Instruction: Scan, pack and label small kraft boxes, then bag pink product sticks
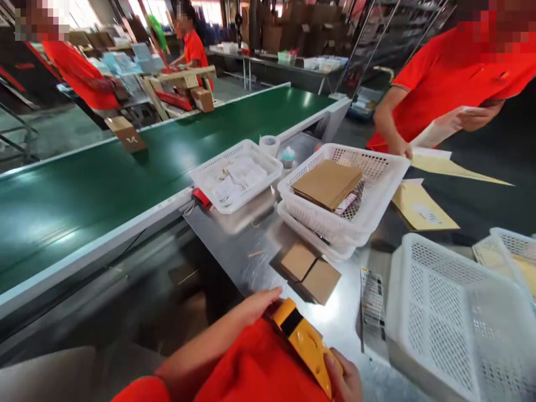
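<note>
My right hand [344, 377] is closed round the lower end of a yellow handheld scanner [305, 341], held low against my red shirt at the bottom of the view. My left hand [256, 304] rests at the scanner's upper end, near the steel table's front edge, its fingers curled against the device. Just beyond lie two small brown cardboard boxes [310, 272] on the steel table [234, 234]. A printed label strip [372, 298] lies to their right.
Stacked white baskets [377, 184] hold brown envelopes; another basket [247, 159] holds white packets. An upturned white basket [452, 318] sits at right. A green conveyor [125, 167] carries a brown box [128, 134]. A co-worker's hand [397, 146] reaches near the baskets; other people work behind.
</note>
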{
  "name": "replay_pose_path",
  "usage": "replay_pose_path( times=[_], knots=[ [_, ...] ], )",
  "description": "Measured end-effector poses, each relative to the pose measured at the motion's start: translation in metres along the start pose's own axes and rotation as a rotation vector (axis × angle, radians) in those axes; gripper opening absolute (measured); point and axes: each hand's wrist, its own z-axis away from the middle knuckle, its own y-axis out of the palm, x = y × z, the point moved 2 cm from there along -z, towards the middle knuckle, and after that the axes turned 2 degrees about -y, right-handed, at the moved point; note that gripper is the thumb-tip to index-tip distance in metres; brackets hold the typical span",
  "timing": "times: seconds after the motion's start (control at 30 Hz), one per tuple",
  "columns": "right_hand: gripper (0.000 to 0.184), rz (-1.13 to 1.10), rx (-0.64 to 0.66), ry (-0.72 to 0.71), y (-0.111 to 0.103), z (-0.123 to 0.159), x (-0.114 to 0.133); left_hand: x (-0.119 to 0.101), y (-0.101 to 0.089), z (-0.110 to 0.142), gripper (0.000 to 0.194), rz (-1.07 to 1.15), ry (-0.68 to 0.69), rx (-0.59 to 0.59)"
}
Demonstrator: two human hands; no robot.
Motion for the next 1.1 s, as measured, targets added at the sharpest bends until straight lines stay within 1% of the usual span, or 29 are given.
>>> replay_pose_path(
  times=[0.1,0.2,0.33,0.43,0.5,0.57,0.63,0.73,0.83,1.0,1.1],
  knots=[
    [0.061,-0.056,0.033,0.037,0.002,0.002,0.007,-0.005,-0.002,0.005,0.057,0.015,0.013,-0.041],
    [0.060,-0.074,0.052,0.082,0.003,0.003,0.017,-0.001,-0.002,0.004,0.045,-0.010,0.009,-0.084],
    [0.059,-0.052,0.085,0.113,0.000,0.002,0.034,0.005,-0.002,-0.003,0.027,-0.120,0.026,-0.210],
    [0.059,-0.008,0.140,0.154,-0.005,0.000,0.045,0.007,-0.002,-0.007,0.027,-0.271,0.089,-0.338],
    [0.057,0.027,0.161,0.170,-0.011,-0.002,0.048,0.006,-0.003,-0.007,0.027,-0.376,0.142,-0.412],
    [0.056,0.049,0.165,0.182,-0.017,-0.003,0.048,0.005,-0.004,-0.007,0.025,-0.462,0.183,-0.476],
    [0.056,0.070,0.136,0.194,-0.023,-0.002,0.047,0.005,-0.008,-0.006,0.023,-0.528,0.209,-0.525],
    [0.054,0.112,0.087,0.198,-0.027,0.001,0.046,0.007,-0.016,-0.007,0.023,-0.584,0.225,-0.530],
    [0.053,0.146,0.107,0.201,-0.025,0.003,0.045,0.014,-0.021,-0.013,0.023,-0.596,0.231,-0.510],
    [0.053,0.144,0.057,0.219,-0.022,-0.002,0.046,0.036,-0.025,-0.039,0.020,-0.552,0.238,-0.522],
    [0.053,0.197,0.090,0.260,-0.018,-0.009,0.047,0.051,-0.025,-0.056,0.018,-0.526,0.242,-0.510]
  ],
)
